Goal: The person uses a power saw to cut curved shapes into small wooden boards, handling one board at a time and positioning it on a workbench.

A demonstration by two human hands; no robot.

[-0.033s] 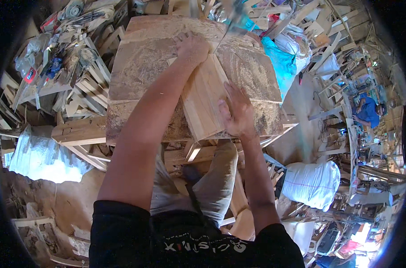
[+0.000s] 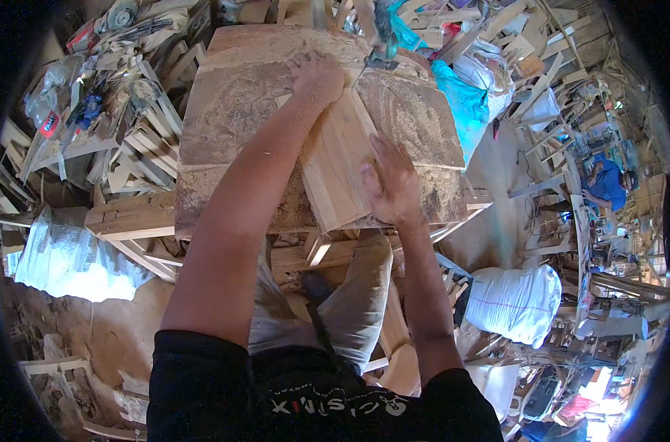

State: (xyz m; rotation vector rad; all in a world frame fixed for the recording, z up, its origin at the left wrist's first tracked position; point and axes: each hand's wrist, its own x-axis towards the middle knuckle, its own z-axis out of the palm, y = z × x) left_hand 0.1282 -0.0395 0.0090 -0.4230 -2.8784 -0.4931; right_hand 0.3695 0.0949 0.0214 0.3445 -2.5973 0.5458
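On the sawdust-coated worktop, a pale wooden board is laid aslant, far end just beside the thin saw blade. Left hand is set at that end, fingers spread; right hand is placed along the board's right edge, thumb and fingers held wide.

The long, bare left arm is reaching from the lower left toward the upper centre of the frame, where the left hand is showing its back, its fingers fanning out. The bare right arm is rising from right of lower centre; the right hand is angling up and left, its thumb standing apart.
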